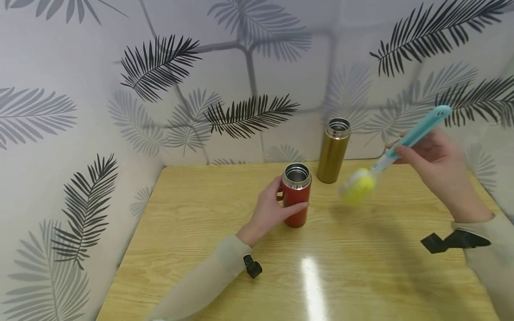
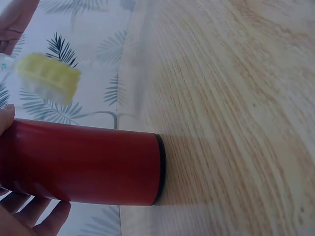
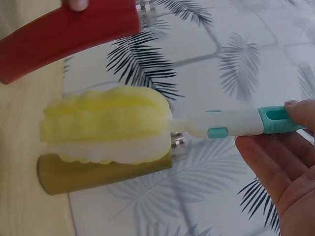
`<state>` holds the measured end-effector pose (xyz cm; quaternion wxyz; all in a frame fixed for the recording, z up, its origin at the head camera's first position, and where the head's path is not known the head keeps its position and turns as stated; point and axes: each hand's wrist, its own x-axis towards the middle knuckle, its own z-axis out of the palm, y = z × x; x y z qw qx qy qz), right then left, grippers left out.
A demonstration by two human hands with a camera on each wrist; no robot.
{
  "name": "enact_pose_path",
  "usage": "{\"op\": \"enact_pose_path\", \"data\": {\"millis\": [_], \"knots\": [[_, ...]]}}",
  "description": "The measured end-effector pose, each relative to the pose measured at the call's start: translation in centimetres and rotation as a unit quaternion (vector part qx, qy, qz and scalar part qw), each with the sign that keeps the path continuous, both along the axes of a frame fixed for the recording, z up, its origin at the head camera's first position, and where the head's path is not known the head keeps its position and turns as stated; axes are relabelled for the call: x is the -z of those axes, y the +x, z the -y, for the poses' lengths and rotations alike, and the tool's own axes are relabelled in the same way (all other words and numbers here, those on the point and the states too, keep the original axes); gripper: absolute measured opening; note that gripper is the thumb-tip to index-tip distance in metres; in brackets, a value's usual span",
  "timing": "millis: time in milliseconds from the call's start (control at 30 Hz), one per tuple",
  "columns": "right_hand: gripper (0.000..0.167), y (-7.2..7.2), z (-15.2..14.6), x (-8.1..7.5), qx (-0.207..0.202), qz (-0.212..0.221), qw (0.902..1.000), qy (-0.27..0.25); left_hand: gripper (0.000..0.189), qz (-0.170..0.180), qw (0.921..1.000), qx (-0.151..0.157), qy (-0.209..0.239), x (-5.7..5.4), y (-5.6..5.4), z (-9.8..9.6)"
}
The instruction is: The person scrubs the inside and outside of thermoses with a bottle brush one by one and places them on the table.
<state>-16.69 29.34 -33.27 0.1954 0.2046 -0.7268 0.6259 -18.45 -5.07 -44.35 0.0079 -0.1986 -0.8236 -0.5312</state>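
Note:
A red vacuum flask (image 1: 296,209) without a lid stands upright on the wooden table, its steel mouth facing up. My left hand (image 1: 270,209) grips it round the body, thumb across the front. In the left wrist view the flask's black base (image 2: 160,169) is at the table surface. My right hand (image 1: 435,154) holds a bottle brush (image 1: 417,131) by its teal handle, thumb on one side and fingers on the other. The brush's yellow and white sponge head (image 3: 106,125) points down and left, in the air to the right of the red flask.
A gold vacuum flask (image 1: 332,156), also lidless, stands near the table's back edge, right of the red one. The wooden table (image 1: 192,200) meets a wall (image 1: 281,76) covered in leaf-patterned sheeting at the back and left.

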Motion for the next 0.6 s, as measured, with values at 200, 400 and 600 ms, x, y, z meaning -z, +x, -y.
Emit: {"op": "enact_pose_path", "data": {"millis": [200,400,600], "knots": [[0.019,-0.6,0.6,-2.5,0.002,-0.071,0.9949,-0.071,0.073,0.003,0.9999,0.008,0.009,0.2,0.0,0.0],[0.019,-0.8,2.1,-5.6,-0.054,-0.123,0.9731,-0.187,0.071,0.006,0.9996,0.013,0.024,0.4,-0.2,0.2],[0.026,-0.6,4.2,-7.7,-0.112,-0.143,0.9442,-0.275,0.072,0.005,0.9991,0.018,0.038,0.7,-0.3,0.4]]}}
